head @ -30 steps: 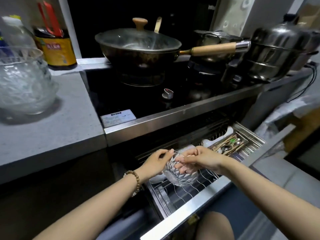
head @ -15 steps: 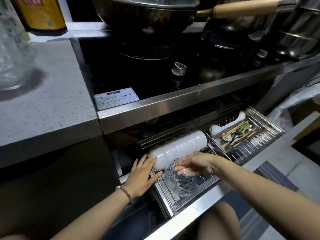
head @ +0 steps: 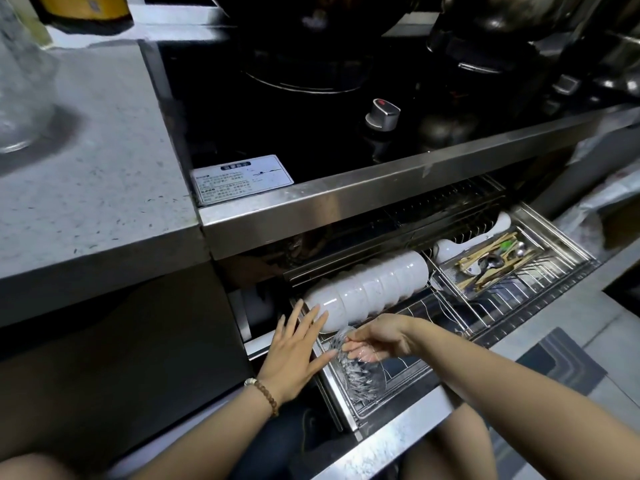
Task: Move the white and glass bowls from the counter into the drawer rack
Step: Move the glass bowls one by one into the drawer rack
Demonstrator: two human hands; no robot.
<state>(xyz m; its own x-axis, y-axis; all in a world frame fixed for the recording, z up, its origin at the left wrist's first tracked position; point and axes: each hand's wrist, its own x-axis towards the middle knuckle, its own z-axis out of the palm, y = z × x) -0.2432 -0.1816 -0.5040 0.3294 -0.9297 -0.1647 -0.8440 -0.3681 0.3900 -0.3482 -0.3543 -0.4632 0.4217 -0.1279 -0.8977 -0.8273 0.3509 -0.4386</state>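
Note:
A cut-glass bowl stands on edge in the wire drawer rack, at its front left. My right hand pinches its upper rim, fingers inside the bowl. My left hand, with a bead bracelet, is spread flat just left of the bowl, fingertips near the first bowl of a row of white bowls lying stacked on their sides at the rack's back. More glassware stands on the grey counter at far left.
A cutlery tray with chopsticks and spoons fills the drawer's right part. Above the drawer runs the steel stove edge, with a knob and dark pots on the hob. The drawer's steel front lies near my knees.
The view has tilted down and closer to the drawer. My left hand let go of the glass bowl and opened flat beside it. The right hand lowered the bowl into the rack.

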